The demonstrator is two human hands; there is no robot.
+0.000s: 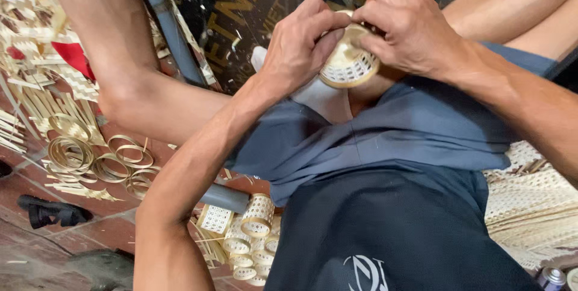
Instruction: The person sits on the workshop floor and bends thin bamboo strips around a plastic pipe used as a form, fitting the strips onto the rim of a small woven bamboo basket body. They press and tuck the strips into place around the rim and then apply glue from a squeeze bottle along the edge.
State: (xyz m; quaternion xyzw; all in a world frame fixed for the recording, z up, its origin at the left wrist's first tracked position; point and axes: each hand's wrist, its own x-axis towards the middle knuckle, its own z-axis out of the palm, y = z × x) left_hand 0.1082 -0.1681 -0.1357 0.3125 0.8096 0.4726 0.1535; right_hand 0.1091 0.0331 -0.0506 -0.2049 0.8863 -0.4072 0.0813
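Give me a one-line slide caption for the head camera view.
Both hands, left hand and right hand, grip a small woven cane cylinder over the lap; bamboo strip rings lie on the floor.

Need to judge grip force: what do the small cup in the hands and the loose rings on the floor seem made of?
The cup, pinched between left hand and right hand, looks like woven bamboo or rattan strips: pale, matte, with an open lattice wall. The rings look like thin coiled strips of the same tan material, slightly glossy. Both seem light and flexible.
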